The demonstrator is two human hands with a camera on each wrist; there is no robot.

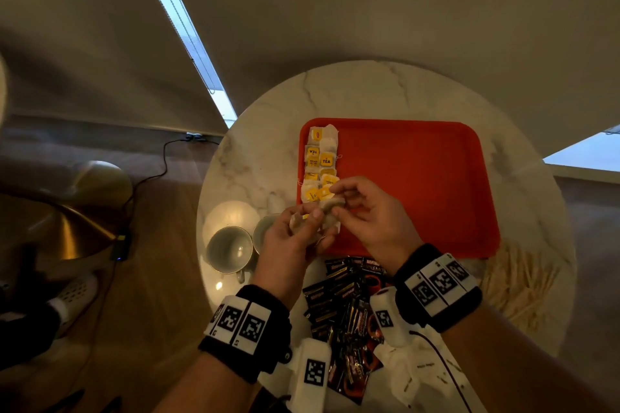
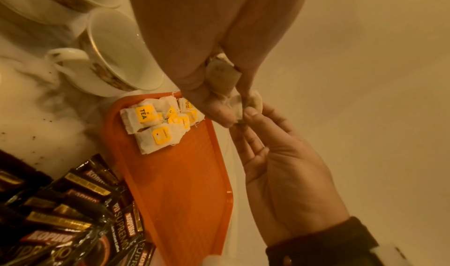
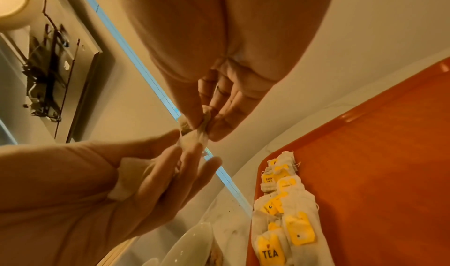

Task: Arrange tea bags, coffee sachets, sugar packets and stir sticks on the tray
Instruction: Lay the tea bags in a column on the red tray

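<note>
Fingers [image 2: 246, 116] of both hands pinch seemingly one tea bag [image 2: 235, 104] above the tray's [image 1: 402, 178] left edge.

Home lounge: marble table [image 1: 385, 94], teacups [image 1: 229, 250], lamp [image 1: 77, 211].

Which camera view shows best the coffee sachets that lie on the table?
The head view: it shows the whole pile of coffee sachets on the table, near the orange tray, between the wrists. The left wrist view shows only part of the pile, though its Kopiko print reads clearly. The right wrist view shows none.
</note>
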